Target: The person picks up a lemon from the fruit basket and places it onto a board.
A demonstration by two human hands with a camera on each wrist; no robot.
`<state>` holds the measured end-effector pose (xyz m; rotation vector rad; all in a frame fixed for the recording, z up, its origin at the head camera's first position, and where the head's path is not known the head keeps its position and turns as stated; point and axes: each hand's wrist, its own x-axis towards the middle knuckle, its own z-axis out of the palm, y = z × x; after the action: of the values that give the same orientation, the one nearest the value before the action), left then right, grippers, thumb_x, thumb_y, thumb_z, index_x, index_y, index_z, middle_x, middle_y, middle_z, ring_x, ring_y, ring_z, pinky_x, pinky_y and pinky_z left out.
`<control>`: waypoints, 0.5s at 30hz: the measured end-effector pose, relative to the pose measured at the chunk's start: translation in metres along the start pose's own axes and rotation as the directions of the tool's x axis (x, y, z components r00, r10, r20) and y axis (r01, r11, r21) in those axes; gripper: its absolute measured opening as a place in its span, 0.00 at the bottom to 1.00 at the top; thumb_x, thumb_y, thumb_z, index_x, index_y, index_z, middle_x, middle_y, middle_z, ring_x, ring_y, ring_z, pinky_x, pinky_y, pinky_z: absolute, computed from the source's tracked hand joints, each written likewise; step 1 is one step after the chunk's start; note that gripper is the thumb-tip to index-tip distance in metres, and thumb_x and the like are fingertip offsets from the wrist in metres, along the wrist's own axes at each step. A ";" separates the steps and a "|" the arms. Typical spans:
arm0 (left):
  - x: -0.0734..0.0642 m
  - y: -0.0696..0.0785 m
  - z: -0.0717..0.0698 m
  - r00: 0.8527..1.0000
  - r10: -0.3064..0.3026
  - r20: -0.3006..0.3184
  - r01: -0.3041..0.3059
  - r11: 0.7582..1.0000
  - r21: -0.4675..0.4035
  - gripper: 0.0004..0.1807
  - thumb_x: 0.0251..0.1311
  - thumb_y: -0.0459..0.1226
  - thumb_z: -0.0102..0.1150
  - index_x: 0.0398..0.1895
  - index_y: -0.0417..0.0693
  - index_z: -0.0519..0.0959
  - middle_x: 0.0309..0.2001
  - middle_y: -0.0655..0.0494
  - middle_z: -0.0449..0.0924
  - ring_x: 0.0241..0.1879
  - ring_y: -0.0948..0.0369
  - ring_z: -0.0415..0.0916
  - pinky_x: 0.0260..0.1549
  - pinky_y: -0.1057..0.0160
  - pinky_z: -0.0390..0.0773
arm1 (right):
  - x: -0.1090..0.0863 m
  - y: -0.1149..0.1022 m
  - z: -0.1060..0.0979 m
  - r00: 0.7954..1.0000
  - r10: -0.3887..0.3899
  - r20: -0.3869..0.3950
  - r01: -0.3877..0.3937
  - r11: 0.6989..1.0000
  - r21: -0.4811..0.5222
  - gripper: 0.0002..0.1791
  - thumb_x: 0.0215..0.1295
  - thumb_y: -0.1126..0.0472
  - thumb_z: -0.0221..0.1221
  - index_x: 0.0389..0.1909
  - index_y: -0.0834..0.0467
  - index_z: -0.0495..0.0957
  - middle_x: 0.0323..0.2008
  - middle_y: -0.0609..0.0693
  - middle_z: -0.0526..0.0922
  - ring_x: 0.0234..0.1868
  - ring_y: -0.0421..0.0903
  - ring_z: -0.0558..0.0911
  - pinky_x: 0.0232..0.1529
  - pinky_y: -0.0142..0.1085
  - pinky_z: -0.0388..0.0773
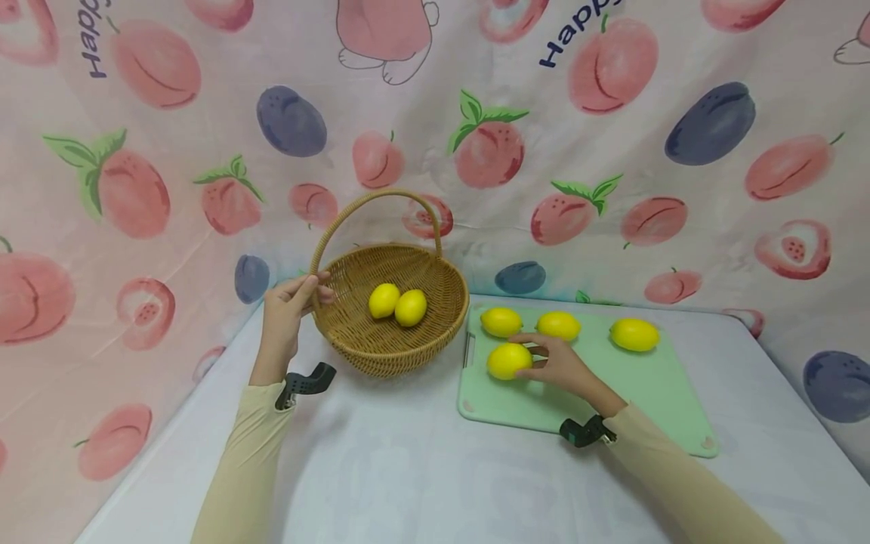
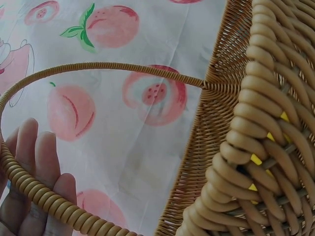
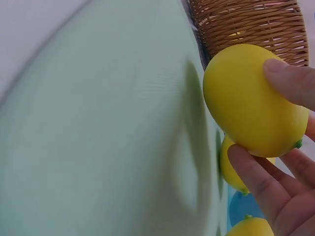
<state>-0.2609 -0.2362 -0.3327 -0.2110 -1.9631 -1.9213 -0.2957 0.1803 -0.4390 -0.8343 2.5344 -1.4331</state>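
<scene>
Right of centre in the head view, the right hand (image 1: 564, 369) has its grip partly closed — thumb and fingers pinching a lemon (image 1: 507, 362) over the green board (image 1: 584, 400). At centre left, the left hand (image 1: 285, 308) grips the handle (image 1: 381, 193) of the wicker basket (image 1: 397, 359). Only the right wrist view shows the held fruit's green tip (image 3: 299, 143), lower right. Two lemons (image 1: 411, 308) sit inside the basket; three others (image 1: 635, 335) lie on the board.
</scene>
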 end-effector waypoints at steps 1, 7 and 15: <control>0.000 0.000 0.000 1.000 0.000 -0.001 0.000 1.000 0.004 0.13 0.67 0.38 0.50 0.28 0.60 0.82 0.22 0.67 0.83 0.26 0.70 0.81 0.35 0.73 0.80 | 0.000 0.000 0.001 1.000 0.002 0.001 -0.002 1.000 0.002 0.31 0.51 0.63 0.68 0.58 0.65 0.71 0.59 0.65 0.72 0.57 0.65 0.75 0.46 0.36 0.82; 0.000 0.000 0.000 1.000 -0.008 0.000 0.008 1.000 0.006 0.11 0.67 0.40 0.51 0.30 0.60 0.82 0.21 0.67 0.83 0.26 0.70 0.81 0.35 0.74 0.80 | 0.000 0.002 0.004 1.000 0.012 0.011 -0.012 1.000 -0.004 0.31 0.52 0.62 0.68 0.58 0.65 0.71 0.59 0.65 0.72 0.57 0.65 0.74 0.47 0.37 0.81; 0.000 0.000 0.000 1.000 -0.015 -0.002 0.015 1.000 0.006 0.11 0.67 0.40 0.51 0.29 0.60 0.82 0.22 0.67 0.83 0.26 0.70 0.81 0.35 0.74 0.80 | -0.004 0.003 -0.006 0.997 0.026 0.075 -0.021 0.998 -0.065 0.32 0.55 0.61 0.66 0.59 0.69 0.68 0.59 0.68 0.71 0.57 0.66 0.74 0.49 0.40 0.81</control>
<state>-0.2605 -0.2365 -0.3330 -0.1940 -1.9744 -1.9240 -0.2959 0.1880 -0.4390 -0.8482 2.5369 -1.2948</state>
